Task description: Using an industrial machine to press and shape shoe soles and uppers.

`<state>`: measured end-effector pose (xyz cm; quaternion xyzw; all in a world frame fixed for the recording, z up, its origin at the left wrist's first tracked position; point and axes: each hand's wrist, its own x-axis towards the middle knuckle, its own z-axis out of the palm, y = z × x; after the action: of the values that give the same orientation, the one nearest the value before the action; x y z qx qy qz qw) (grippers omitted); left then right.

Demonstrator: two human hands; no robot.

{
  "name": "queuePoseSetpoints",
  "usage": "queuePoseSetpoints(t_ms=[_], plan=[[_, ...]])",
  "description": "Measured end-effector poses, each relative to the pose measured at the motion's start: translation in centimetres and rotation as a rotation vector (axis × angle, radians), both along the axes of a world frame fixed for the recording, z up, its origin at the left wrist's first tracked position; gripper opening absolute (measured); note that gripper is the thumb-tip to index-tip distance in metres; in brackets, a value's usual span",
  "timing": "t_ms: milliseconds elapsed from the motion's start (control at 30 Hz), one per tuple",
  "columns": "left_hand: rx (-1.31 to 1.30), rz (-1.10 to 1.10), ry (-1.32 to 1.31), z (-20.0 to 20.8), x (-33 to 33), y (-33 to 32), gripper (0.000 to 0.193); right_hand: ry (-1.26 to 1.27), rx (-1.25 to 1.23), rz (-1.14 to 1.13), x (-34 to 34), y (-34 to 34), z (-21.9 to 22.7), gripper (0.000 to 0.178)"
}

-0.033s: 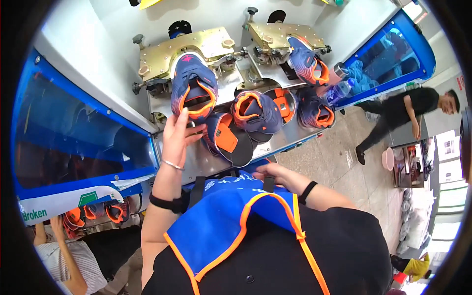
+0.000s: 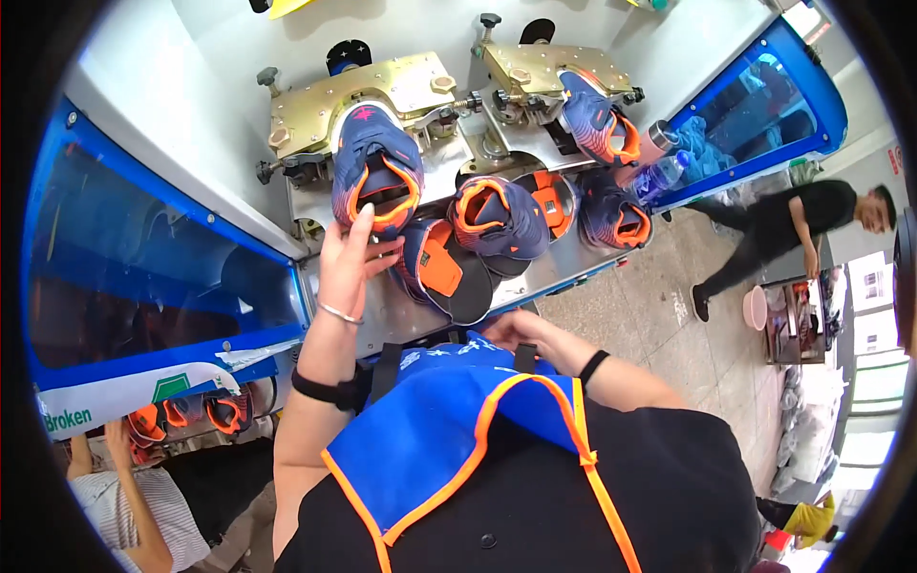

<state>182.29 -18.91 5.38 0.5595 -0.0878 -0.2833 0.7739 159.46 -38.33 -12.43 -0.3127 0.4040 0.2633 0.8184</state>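
They wear a black top (image 2: pixel 659 477) and an orange-trimmed blue apron (image 2: pixel 411 454). A silver bangle (image 2: pixel 341 314) and 2 black armbands (image 2: pixel 323 390) show.

Can't see the fingertips of the bare right hand (image 2: pixel 513 328), mid-frame, they're hidden down by the blue cloth apron with orange trim (image 2: pixel 411 454). Some bright yellow thing (image 2: pixel 289 8), upper left, gets chopped by the edge. Worker in a grey-striped shirt (image 2: pixel 100 497), lower left, cut off too. Person in a yellow top (image 2: pixel 812 519), lower right: too tiny.
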Motion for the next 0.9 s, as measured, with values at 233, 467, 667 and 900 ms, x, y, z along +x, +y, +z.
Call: queuePoseSetpoints(t_ms=[233, 467, 667, 900], plan=[[-0.151, -0.129, 0.512, 1.7, 1.5, -1.6, 0.038, 0.001, 0.172, -0.386, -0.4, 0.7, -1.5, 0.034], [-0.107, 0.011, 0.379, 1.5, 2.4, -1.5, 0.037, -0.142, -0.709, -0.196, -3.0, 0.2, 7.5, 0.020], [-0.087, 0.049, 0.374, 0.8, 4.1, -5.8, 0.035, -0.886, -1.317, -0.104, 6.3, -2.0, 18.2, 0.015], [0.203, 0.022, 0.127, -0.1, 2.3, 2.5, 0.035, -1.192, -1.787, -0.262, 20.2, -6.3, 32.8, 0.010]])
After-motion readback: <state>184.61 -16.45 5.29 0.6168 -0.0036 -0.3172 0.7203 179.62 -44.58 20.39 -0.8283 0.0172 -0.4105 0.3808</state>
